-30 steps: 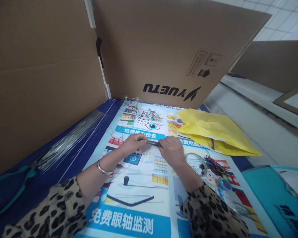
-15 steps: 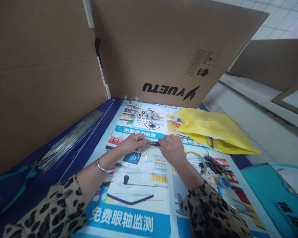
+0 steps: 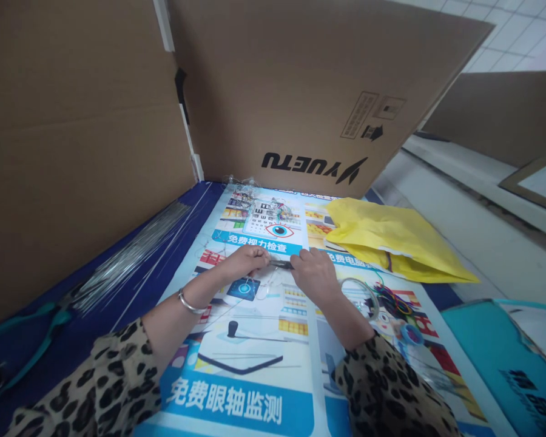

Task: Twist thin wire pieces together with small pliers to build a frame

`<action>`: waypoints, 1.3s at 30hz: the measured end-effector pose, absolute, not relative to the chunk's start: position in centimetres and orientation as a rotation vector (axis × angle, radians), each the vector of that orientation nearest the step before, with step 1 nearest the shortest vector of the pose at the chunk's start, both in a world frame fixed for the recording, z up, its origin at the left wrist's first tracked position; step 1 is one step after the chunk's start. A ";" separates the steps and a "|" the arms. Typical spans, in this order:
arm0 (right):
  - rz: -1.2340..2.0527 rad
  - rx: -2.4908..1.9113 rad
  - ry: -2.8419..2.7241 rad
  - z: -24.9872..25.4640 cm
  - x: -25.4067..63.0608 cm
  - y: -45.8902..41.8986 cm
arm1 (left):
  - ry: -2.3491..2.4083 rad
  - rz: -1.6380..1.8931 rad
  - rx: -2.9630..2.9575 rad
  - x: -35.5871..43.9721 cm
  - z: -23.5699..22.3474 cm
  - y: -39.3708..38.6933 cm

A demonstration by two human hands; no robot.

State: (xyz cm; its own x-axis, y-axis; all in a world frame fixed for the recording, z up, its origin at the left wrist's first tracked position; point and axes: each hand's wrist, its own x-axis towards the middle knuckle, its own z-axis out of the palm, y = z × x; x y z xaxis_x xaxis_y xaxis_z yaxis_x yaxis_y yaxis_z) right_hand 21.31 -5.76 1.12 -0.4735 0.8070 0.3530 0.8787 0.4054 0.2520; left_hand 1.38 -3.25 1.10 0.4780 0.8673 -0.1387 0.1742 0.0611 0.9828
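Centrally, the right hand (image 3: pixel 317 276) clenched round a slim dark metal tool (image 3: pixel 282 264), the left hand (image 3: pixel 249 261) pinched tight near its tip — on what, too small to tell.

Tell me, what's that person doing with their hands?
The person's right hand grips a small dark tool, perhaps pliers. Its tip is by the closed left hand; what that one pinches is too small to tell. A bundle of thin silvery wires lies to the left, a yellow bag to the right.
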 end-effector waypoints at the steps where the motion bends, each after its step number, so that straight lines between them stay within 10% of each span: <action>1: -0.599 -1.512 -2.485 1.1 21.3 -5.8 | 0.978 0.673 1.447 1.4 1.1 -3.3; 39: -0.545 -1.417 -2.484 0.3 21.4 -5.9 | 0.908 0.595 1.398 0.9 2.0 -3.3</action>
State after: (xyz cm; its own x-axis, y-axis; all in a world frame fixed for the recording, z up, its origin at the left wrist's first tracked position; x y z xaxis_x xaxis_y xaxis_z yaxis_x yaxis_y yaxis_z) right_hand 21.38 -5.92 0.27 -0.5060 0.7767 0.3750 0.8624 0.4634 0.2038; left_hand 0.93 -3.26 1.98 0.5494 0.8149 -0.1847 0.1555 0.1174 0.9808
